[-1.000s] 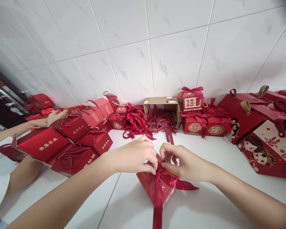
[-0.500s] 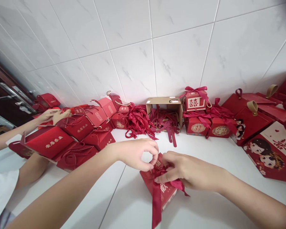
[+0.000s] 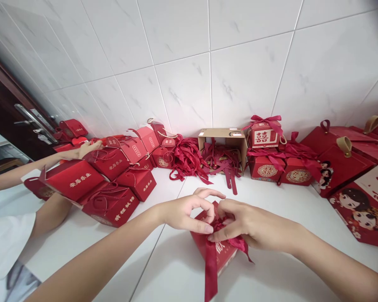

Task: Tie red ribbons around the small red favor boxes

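On the white tabletop (image 3: 271,277), right in front of my head camera, sat the small red box (image 3: 225,258), set cornerwise, with a dark red ribbon (image 3: 211,272) bunched on its top and one tail hanging toward me. I had my right hand (image 3: 252,222) over the box, its thumb and fingers pinching the gathered ribbon. My left hand (image 3: 192,212) hovered at the box's other side, fingers curved, thumb tip beside the right thumb; I couldn't tell whether it gripped any ribbon.

Beyond, against the tiled wall (image 3: 182,84), I saw a ribbon pile (image 3: 189,159) beside an open carton (image 3: 223,133) of dark red strips (image 3: 233,184). To the left, a co-worker's hand (image 3: 90,147) reached behind several red cartons (image 3: 82,178).
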`<action>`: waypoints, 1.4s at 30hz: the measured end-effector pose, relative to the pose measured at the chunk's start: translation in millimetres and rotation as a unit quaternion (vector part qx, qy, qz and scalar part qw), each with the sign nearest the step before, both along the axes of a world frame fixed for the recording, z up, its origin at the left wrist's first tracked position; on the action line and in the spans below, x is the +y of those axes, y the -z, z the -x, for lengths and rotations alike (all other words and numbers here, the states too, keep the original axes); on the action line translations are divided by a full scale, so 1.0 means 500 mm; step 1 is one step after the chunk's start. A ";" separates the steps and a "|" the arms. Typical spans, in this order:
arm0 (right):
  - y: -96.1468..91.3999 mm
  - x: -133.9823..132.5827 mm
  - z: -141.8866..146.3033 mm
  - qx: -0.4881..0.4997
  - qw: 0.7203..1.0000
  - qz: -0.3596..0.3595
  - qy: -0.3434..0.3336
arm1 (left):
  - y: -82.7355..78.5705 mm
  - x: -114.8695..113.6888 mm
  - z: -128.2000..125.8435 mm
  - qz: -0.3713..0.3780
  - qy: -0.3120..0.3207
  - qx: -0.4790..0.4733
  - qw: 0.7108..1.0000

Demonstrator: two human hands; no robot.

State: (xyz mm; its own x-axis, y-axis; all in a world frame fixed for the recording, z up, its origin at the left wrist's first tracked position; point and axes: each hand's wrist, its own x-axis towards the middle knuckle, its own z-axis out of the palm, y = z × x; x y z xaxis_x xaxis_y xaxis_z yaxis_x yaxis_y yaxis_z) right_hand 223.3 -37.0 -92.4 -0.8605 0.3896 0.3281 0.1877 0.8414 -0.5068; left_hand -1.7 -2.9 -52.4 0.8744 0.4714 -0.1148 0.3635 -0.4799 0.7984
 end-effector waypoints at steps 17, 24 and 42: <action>0.008 0.007 -0.004 0.023 0.998 0.053 -0.012 | -0.015 0.006 0.012 -0.097 -0.012 0.076 0.992; 0.005 0.004 -0.002 0.024 0.997 0.070 -0.014 | -0.017 0.005 0.024 -0.112 -0.029 0.105 0.988; -0.002 0.001 -0.006 0.036 0.998 0.048 0.008 | 0.038 -0.062 -0.012 -0.034 -0.256 -0.135 0.957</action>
